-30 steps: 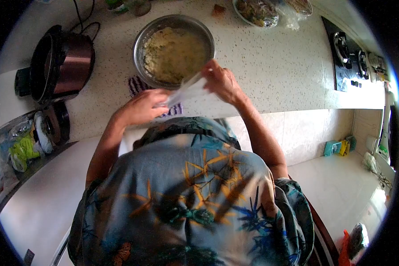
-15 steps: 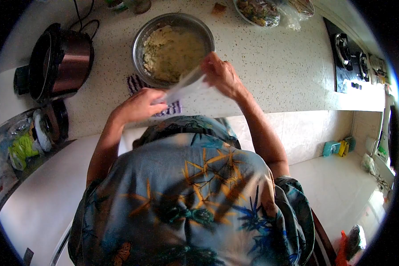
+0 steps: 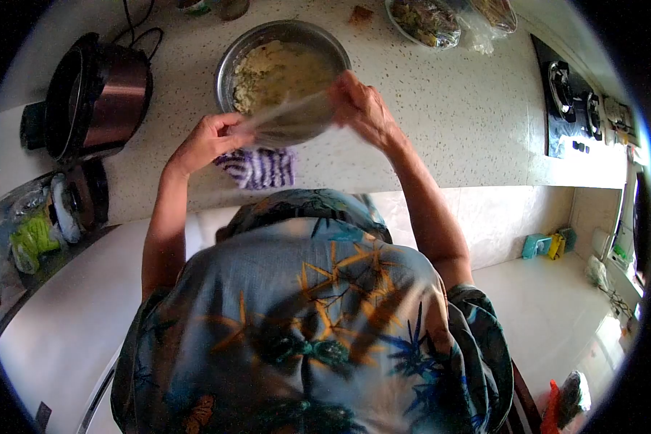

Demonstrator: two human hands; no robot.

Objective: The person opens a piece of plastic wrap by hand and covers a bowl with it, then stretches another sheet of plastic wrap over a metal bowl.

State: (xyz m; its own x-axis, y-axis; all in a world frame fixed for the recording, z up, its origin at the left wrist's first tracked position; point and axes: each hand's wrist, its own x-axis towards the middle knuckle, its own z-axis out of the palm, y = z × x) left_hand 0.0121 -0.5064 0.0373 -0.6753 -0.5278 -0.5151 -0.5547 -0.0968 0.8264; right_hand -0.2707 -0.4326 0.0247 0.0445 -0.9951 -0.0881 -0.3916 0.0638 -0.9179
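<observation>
A thin clear plastic sheet or bag (image 3: 286, 116) is stretched between my two hands, over the near rim of a steel bowl (image 3: 224, 79). My left hand (image 3: 211, 143) pinches its left end beside the bowl's lower left edge. At the bowl's right edge my right hand (image 3: 362, 112) is closed on the other end, slightly blurred. A pale, lumpy mixture with green bits (image 3: 267, 69) and some liquid fills the bowl. Below it, a purple and white striped cloth (image 3: 264, 168) lies on the speckled counter.
A rice cooker or similar pot (image 3: 119, 98) stands open at the left, its cord behind. Plastic-covered dishes (image 3: 427, 22) sit at the back right. A black gas hob (image 3: 560, 94) is at the far right. Bags (image 3: 32, 239) lie at the lower left.
Both hands have moved up and away from my body, carrying the plastic from in front of the bowl to over its near part. More of the striped cloth shows.
</observation>
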